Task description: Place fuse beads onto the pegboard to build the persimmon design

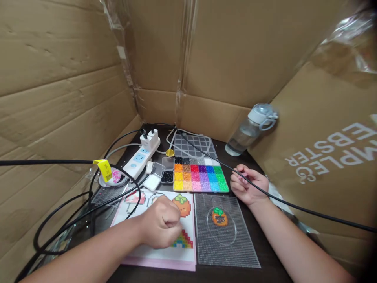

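Note:
My left hand (163, 223) is curled into a fist over the pattern sheet (153, 255), which shows a persimmon and a rainbow; what it holds, if anything, is hidden. On the right, my right hand (249, 184) pinches a small pink thing (244, 177), too small to make out, beside the bead box (202, 177) with its many colours. A clear pegboard (203, 243) lies right of the sheet. It bears an orange bead persimmon (220, 218) with green leaves and dark beads in its middle.
Behind are a power strip (138, 159), a small case of black beads (167, 176), a box lid (194, 145) and a water bottle (250, 129). Black cables (294, 205) cross the view. A dish of pink beads (116, 176) is at left. Cardboard walls (218, 51) surround the table.

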`<move>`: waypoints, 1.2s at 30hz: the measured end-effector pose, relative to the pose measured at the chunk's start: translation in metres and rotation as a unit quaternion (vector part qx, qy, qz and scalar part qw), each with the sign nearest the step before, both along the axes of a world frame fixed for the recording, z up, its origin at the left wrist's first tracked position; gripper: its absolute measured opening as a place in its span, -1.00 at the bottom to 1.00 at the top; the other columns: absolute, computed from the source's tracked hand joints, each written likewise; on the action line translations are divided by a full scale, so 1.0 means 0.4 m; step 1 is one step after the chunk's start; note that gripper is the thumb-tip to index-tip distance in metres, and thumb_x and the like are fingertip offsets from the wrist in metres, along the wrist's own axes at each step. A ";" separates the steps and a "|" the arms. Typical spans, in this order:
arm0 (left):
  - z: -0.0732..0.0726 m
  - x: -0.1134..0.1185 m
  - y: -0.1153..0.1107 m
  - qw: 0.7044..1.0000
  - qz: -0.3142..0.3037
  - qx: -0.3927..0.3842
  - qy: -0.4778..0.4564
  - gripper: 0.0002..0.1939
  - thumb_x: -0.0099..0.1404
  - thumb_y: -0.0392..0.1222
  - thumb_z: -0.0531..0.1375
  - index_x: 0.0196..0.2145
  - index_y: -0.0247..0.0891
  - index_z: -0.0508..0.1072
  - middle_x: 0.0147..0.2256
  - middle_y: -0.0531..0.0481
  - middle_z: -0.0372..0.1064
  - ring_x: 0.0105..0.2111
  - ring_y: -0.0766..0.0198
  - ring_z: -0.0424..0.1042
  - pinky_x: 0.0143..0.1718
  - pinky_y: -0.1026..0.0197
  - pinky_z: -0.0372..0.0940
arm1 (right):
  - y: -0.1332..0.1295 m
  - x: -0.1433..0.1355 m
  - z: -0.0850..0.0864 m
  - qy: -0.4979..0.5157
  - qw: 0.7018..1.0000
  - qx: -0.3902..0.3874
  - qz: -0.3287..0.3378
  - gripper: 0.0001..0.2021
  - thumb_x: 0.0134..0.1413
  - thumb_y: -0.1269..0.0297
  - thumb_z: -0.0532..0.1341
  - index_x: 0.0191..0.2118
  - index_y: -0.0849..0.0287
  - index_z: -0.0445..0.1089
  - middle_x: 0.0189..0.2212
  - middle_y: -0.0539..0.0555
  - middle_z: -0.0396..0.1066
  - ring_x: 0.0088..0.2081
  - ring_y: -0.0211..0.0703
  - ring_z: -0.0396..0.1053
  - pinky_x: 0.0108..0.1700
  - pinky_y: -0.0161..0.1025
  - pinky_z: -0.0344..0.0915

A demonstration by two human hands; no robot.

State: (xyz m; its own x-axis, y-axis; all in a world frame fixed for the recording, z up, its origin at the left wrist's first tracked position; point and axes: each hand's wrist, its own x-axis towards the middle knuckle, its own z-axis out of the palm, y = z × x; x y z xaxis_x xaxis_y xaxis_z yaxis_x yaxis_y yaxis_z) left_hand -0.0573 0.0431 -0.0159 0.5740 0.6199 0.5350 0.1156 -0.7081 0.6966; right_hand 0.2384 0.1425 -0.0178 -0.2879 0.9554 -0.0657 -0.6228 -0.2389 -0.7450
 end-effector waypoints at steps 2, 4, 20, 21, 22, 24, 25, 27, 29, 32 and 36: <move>-0.003 -0.005 0.006 1.000 0.016 -0.002 -0.018 -0.58 0.07 -0.44 0.04 -0.55 -0.16 -0.24 -0.61 0.18 -0.35 -0.63 0.35 -0.27 -0.61 0.18 -0.25 | 0.004 0.006 0.002 0.000 1.000 0.007 -0.013 -0.94 -0.09 0.32 0.26 -0.46 0.18 0.41 -0.69 -0.13 0.06 -0.70 -0.43 -0.16 -0.74 -0.47 -0.13; -0.004 -0.007 0.011 0.999 0.027 -0.005 -0.031 -0.62 0.08 -0.46 0.03 -0.54 -0.16 -0.20 -0.61 0.18 -0.30 -0.63 0.36 -0.22 -0.60 0.20 -0.24 | 0.007 0.011 0.004 -0.008 1.000 0.018 -0.022 -0.94 -0.09 0.33 0.25 -0.48 0.17 0.39 -0.69 -0.14 0.04 -0.71 -0.42 -0.16 -0.74 -0.47 -0.09; -0.019 0.017 -0.002 1.000 0.005 -0.016 0.009 -0.78 0.04 -0.48 0.01 -0.42 -0.24 0.35 -0.38 -0.01 0.26 -0.38 0.26 0.28 -0.35 0.23 0.20 | 0.031 -0.009 0.035 -0.184 0.976 0.076 -0.083 -0.89 -0.08 0.27 0.36 -0.43 0.20 0.50 -0.60 0.03 0.35 -0.65 -0.37 0.12 -0.71 -0.41 0.04; -0.019 0.018 -0.004 1.000 0.004 -0.016 0.021 -0.71 0.03 -0.49 0.02 -0.35 -0.24 0.41 -0.35 -0.02 0.30 -0.35 0.23 0.30 -0.31 0.21 0.22 | 0.036 -0.024 0.043 -0.212 0.970 0.090 -0.083 -0.86 -0.08 0.24 0.38 -0.41 0.21 0.52 -0.59 0.04 0.36 -0.64 -0.35 0.15 -0.69 -0.40 0.07; -0.019 0.018 -0.005 0.999 0.004 -0.016 0.032 -0.67 0.03 -0.48 0.03 -0.30 -0.23 0.45 -0.32 -0.04 0.32 -0.32 0.21 0.31 -0.27 0.18 0.23 | 0.041 -0.043 0.052 -0.241 0.961 0.106 -0.080 -0.82 -0.09 0.21 0.40 -0.39 0.21 0.54 -0.59 0.04 0.37 -0.62 -0.34 0.17 -0.66 -0.38 0.09; -0.018 0.020 -0.007 0.998 0.012 -0.020 0.052 -0.70 0.07 -0.44 0.09 -0.26 -0.24 0.49 -0.28 -0.07 0.34 -0.27 0.17 0.32 -0.21 0.14 0.26 | 0.050 -0.091 0.068 -0.316 0.935 0.145 -0.064 -0.76 -0.08 0.14 0.41 -0.35 0.22 0.56 -0.60 0.03 0.38 -0.62 -0.32 0.17 -0.62 -0.33 0.11; -0.018 0.020 -0.007 0.998 0.017 -0.025 0.061 -0.73 0.11 -0.39 0.14 -0.23 -0.25 0.50 -0.24 -0.09 0.34 -0.24 0.15 0.33 -0.18 0.12 0.27 | 0.054 -0.118 0.075 -0.361 0.914 0.176 -0.063 -0.74 -0.04 0.10 0.40 -0.33 0.21 0.57 -0.63 0.00 0.35 -0.62 -0.32 0.16 -0.60 -0.32 0.11; -0.018 0.020 -0.008 0.996 0.019 -0.036 0.076 -0.75 0.14 -0.27 0.25 -0.18 -0.27 0.52 -0.18 -0.12 0.36 -0.18 0.11 0.33 -0.12 0.09 0.29 | 0.060 -0.174 0.088 -0.429 0.871 0.236 -0.042 -0.73 0.03 0.06 0.35 -0.32 0.19 0.58 -0.61 0.01 0.39 -0.60 -0.30 0.18 -0.55 -0.29 0.14; -0.018 0.019 -0.008 0.995 0.011 -0.042 0.086 -0.66 0.11 -0.17 0.34 -0.14 -0.29 0.52 -0.13 -0.14 0.37 -0.15 0.09 0.33 -0.09 0.08 0.30 | 0.065 -0.224 0.096 -0.461 0.840 0.286 -0.019 -0.73 0.07 0.05 0.32 -0.32 0.17 0.58 -0.43 0.07 0.52 -0.54 -0.26 0.29 -0.48 -0.26 0.22; -0.017 0.018 -0.007 0.994 -0.004 -0.040 0.101 -0.60 0.08 -0.14 0.38 -0.11 -0.31 0.52 -0.09 -0.16 0.40 -0.15 0.07 0.33 -0.09 0.07 0.31 | 0.072 -0.271 0.095 -0.486 0.820 0.302 -0.003 -0.74 0.10 0.05 0.28 -0.30 0.14 0.57 -0.27 0.11 0.58 -0.32 -0.09 0.48 -0.28 -0.18 0.36; -0.013 0.018 -0.002 0.992 -0.010 -0.044 0.120 -0.55 0.10 -0.10 0.39 -0.08 -0.35 0.52 -0.05 -0.18 0.43 -0.15 0.03 0.33 -0.08 0.03 0.31 | 0.075 -0.283 0.073 -0.537 0.795 0.283 -0.007 -0.78 0.10 0.09 0.27 -0.26 0.10 0.56 -0.27 0.08 0.60 -0.19 0.00 0.52 -0.12 -0.09 0.39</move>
